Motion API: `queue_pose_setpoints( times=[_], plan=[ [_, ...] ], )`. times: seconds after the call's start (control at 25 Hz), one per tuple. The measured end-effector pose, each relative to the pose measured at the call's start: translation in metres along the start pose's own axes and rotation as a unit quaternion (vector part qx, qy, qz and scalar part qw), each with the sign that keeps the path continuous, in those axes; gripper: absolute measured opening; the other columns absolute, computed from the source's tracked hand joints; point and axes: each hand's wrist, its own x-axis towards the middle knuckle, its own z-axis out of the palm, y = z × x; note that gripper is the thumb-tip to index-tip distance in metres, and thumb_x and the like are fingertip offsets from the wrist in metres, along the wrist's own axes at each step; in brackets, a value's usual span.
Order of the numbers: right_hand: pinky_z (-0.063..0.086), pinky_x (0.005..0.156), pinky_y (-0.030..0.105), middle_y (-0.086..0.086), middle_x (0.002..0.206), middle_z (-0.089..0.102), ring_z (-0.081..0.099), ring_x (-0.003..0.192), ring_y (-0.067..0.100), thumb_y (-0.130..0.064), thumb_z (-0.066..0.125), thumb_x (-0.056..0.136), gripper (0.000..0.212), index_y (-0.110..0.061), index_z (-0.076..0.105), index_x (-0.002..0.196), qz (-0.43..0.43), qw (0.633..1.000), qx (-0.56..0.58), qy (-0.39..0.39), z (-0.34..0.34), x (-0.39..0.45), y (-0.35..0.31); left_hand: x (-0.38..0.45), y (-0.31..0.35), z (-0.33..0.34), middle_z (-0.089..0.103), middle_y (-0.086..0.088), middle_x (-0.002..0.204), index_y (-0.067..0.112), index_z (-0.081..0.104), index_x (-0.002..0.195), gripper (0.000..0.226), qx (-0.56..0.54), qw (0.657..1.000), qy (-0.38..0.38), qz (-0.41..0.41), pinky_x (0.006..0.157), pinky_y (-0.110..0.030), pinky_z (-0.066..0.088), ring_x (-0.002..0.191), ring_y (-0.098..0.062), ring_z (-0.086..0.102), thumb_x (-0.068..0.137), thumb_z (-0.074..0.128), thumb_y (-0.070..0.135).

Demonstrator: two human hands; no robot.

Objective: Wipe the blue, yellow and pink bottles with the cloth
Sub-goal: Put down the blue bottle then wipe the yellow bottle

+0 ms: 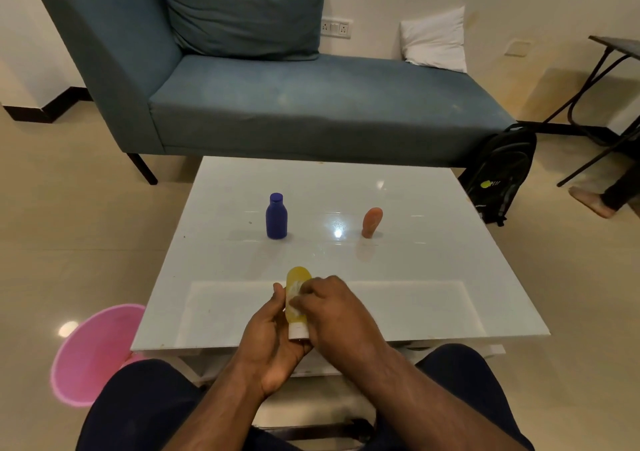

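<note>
The yellow bottle (296, 303) is held in the curled left hand (273, 340), cap toward the body, long axis pointing away. A small white cloth (293, 296) is pinched against its side by the right hand (332, 312). Beyond the hands, the blue bottle (276, 216) is set nearer the left hand and the pink bottle (372, 222) nearer the right, both upright on the table (415, 277).

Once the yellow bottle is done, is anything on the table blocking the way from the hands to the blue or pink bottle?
Nothing visible does. The hands, left and right, hold the yellow bottle and cloth; only bare white table lies between them and the blue bottle and pink bottle.
</note>
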Motion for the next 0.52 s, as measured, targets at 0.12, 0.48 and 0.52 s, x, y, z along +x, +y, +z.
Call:
queue_pose_setpoints(
  times=[0.12, 0.48, 0.52],
  plan=[
    [0.053, 0.074, 0.032, 0.002, 0.103, 0.065, 0.055, 0.090, 0.020, -0.018, 0.069, 0.080, 0.026, -0.018, 0.070, 0.106, 0.054, 0.997, 0.040, 0.044, 0.001, -0.001, -0.002, 0.002, -0.001, 0.001, 0.065, -0.024, 0.132, 0.002, 0.056, 0.136, 0.057, -0.006, 1.000, -0.009, 0.008, 0.095, -0.050, 0.055, 0.121, -0.039, 0.063, 0.098, 0.050, 0.044],
    [0.047, 0.087, 0.020, 0.003, 0.099, 0.065, 0.058, 0.091, 0.011, -0.009, 0.056, 0.086, 0.022, -0.012, 0.071, 0.101, 0.161, 0.970, 0.155, 0.098, -0.003, 0.020, 0.016, 0.007, 0.000, -0.005, 0.064, -0.019, 0.130, 0.011, 0.052, 0.143, 0.058, 0.005, 1.000, -0.014, 0.001, 0.070, -0.040, 0.059, 0.103, -0.030, 0.064, 0.092, 0.058, 0.040],
    [0.045, 0.086, 0.014, 0.001, 0.099, 0.064, 0.056, 0.091, 0.008, -0.006, 0.056, 0.087, 0.022, -0.013, 0.071, 0.101, 0.164, 0.967, 0.165, 0.103, -0.001, 0.017, 0.012, 0.007, 0.001, -0.006, 0.063, -0.019, 0.132, 0.011, 0.051, 0.144, 0.060, 0.002, 1.000, -0.012, 0.001, 0.074, -0.042, 0.058, 0.105, -0.030, 0.063, 0.092, 0.058, 0.040]
  ],
)
